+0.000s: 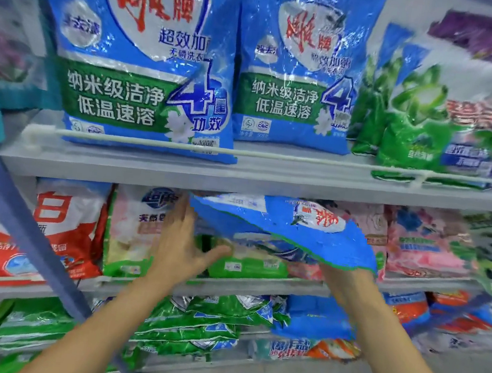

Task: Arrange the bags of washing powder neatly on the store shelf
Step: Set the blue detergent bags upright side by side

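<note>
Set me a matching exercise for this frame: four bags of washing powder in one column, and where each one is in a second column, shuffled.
Bags:
1. largest blue bag
2. flat blue bag
3. red and white bag
4. green and white bag

Places:
A. second shelf, left
B. top shelf, right
C. top shelf, left, upright behind the rail
D. off the shelves, resting on the right hand

Pairs: 1-C, 2-D, 3-A, 4-B
</note>
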`<state>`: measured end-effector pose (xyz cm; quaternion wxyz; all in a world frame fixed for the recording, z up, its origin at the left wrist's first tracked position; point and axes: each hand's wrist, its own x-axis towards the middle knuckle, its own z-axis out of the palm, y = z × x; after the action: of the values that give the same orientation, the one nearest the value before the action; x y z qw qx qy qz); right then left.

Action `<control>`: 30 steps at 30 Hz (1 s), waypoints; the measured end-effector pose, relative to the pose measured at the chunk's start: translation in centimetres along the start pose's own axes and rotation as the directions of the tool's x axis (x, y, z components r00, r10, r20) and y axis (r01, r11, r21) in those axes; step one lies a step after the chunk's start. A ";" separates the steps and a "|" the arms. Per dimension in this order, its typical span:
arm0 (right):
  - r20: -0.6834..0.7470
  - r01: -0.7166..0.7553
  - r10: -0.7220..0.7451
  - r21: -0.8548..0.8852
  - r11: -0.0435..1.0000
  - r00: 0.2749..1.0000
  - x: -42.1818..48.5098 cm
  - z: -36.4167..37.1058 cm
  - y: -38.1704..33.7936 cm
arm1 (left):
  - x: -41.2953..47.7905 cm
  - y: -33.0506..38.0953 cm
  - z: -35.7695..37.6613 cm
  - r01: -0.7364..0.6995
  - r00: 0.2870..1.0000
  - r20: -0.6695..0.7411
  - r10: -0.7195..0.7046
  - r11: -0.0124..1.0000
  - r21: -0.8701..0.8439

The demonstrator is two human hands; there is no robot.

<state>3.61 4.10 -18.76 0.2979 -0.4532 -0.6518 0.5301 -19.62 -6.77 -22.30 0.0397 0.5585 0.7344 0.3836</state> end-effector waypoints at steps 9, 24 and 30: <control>0.059 0.129 -0.217 0.644 0.754 0.974 -3.5 -3.6 -7.0 | -2.4 9.0 -2.1 -0.082 0.996 -0.082 0.041 0.798 -0.597; -0.304 0.493 -0.388 0.532 0.689 0.870 -4.9 -7.0 -18.8 | 1.3 16.5 -9.9 -0.071 0.985 -0.166 -0.041 0.783 -0.618; -0.261 0.583 -0.532 0.512 0.631 0.806 -3.0 -9.5 -25.3 | 4.9 20.2 -14.1 -0.198 0.961 -0.271 0.049 0.805 -0.559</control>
<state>6.17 4.68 8.34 0.5955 -0.1413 -0.5570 0.5614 -12.36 -8.24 1.77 0.0928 0.5152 0.5432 0.6564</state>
